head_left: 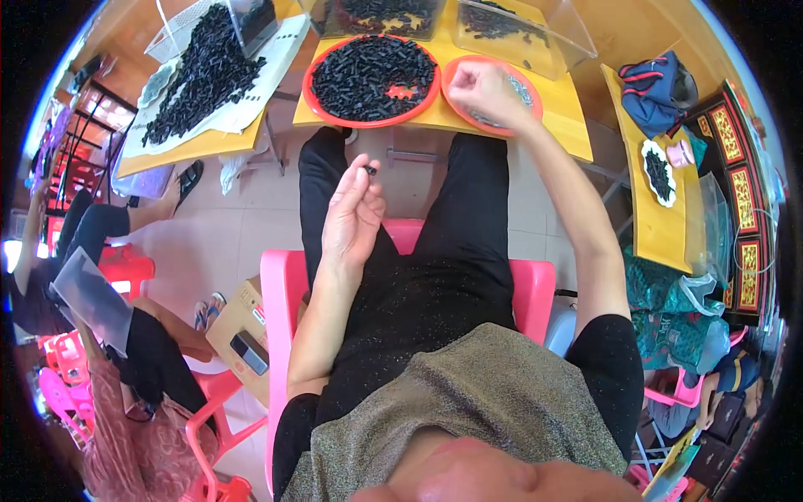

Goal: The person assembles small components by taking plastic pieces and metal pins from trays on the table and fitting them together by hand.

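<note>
My left hand [351,219] is raised over my lap, thumb and fingertips closed on a small black plastic piece [370,170]. My right hand [490,92] hovers at a red tray [538,99] of small silvery parts [524,90], its fingers curled together. Whatever sits between those fingers is too small to make out. Left of that tray is a larger round red tray [368,124], filled with many loose black pieces [368,75]. A bare patch of its red bottom shows at the right side.
Clear plastic bins [535,38] with black pieces stand behind the trays on the yellow table [569,125]. A black heap [209,79] covers a left table. At right lie a white plate [669,194] and a blue bag [657,96]. Someone at left holds a translucent sheet [94,297].
</note>
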Demonstrator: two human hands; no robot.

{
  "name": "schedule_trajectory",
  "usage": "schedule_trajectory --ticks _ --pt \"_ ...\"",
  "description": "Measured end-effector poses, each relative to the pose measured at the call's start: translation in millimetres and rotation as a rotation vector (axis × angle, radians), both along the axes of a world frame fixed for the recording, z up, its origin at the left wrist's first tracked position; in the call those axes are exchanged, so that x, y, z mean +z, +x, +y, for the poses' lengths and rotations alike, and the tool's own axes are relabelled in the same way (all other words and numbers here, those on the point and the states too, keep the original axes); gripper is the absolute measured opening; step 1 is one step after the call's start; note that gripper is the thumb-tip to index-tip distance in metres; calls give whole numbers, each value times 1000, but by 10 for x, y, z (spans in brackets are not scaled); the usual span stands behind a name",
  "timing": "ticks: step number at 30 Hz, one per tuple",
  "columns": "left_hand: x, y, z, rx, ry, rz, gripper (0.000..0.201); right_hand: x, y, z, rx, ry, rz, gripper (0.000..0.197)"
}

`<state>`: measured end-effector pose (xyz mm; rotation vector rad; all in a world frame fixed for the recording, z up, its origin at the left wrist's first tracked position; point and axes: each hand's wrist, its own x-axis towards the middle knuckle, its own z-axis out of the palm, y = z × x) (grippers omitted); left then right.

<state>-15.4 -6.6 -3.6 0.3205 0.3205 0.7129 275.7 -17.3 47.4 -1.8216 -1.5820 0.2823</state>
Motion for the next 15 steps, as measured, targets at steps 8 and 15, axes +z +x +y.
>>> schedule_trajectory --ticks 8,15 --pt "121 50 -129 225 394 308 24 120 -1261 -576 383 26 545 16" --pt "102 50 -161 273 675 432 22 75 -1305 -586 307 8 621 25"
